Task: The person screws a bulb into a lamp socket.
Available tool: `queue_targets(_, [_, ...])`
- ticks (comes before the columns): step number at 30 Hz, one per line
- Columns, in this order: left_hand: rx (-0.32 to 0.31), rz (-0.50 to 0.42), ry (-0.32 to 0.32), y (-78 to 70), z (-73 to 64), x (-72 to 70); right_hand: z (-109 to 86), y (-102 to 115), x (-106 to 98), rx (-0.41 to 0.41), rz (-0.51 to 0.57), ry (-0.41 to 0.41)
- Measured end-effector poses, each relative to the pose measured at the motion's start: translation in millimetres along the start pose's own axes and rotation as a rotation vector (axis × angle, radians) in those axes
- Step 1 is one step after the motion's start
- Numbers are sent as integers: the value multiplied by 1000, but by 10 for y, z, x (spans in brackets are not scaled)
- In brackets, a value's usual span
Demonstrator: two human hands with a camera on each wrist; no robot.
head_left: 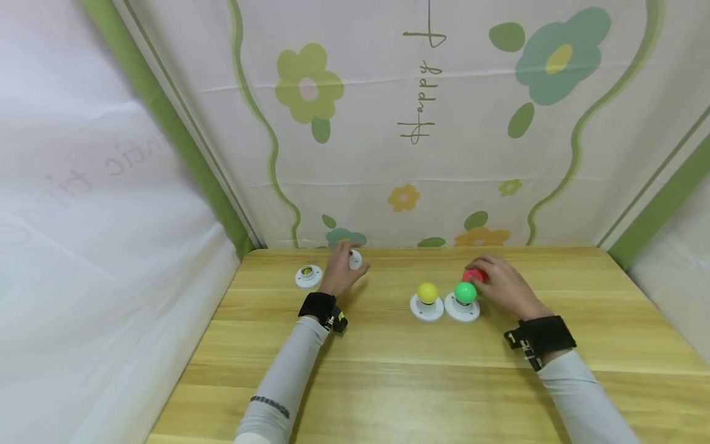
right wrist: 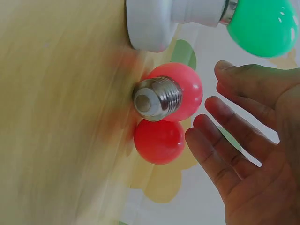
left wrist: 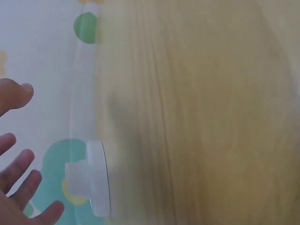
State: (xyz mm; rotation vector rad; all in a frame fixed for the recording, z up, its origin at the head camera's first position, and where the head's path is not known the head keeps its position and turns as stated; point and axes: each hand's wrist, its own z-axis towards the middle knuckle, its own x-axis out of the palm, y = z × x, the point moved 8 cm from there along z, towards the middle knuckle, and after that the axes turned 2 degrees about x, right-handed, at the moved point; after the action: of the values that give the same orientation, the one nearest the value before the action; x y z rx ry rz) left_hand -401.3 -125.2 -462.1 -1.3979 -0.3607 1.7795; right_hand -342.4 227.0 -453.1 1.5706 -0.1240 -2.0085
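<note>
My left hand [head_left: 339, 272] hovers with spread fingers by a white lamp holder [head_left: 356, 260] at the table's back edge, partly hiding it. In the left wrist view that lamp holder [left wrist: 97, 180] stands apart from the fingertips. Another white lamp holder [head_left: 307, 277], with no bulb in it, sits to the left. My right hand [head_left: 506, 285] is beside two red bulbs, its fingers extended around a gap. In the right wrist view one red bulb [right wrist: 190, 93] lies with its metal screw base toward the camera; a second red bulb [right wrist: 159, 143] lies against it.
A green bulb [head_left: 465, 292] stands in a white holder [head_left: 463, 315] just in front of the red bulbs. Left of it, a yellow bulb [head_left: 428, 292] stands in another holder [head_left: 426, 313]. A flowered curtain [head_left: 360, 154] hangs behind the wooden table [head_left: 388, 382].
</note>
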Motion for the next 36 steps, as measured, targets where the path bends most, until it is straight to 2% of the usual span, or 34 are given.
queue_targets(6, [-36,100,-40,111,30,-40,-3,-35,48,13,-9,21])
queue_targets(12, [-71,140,-35,255,54,-19,-2,-64,92,17,-34,49])
queue_targets(15, [-90,135,-23,297,65,-8,-8,-67,100,14,-43,55])
queue_targets(24, [-209,120,20,427,101,48,-13,-80,110,27,-27,61])
queue_targets(30, [-238,139,27,477,137,73,-3,-103,136,50,-24,84])
queue_targets(36, [-243,163,31,450,119,38,20,-128,153,66,-25,104])
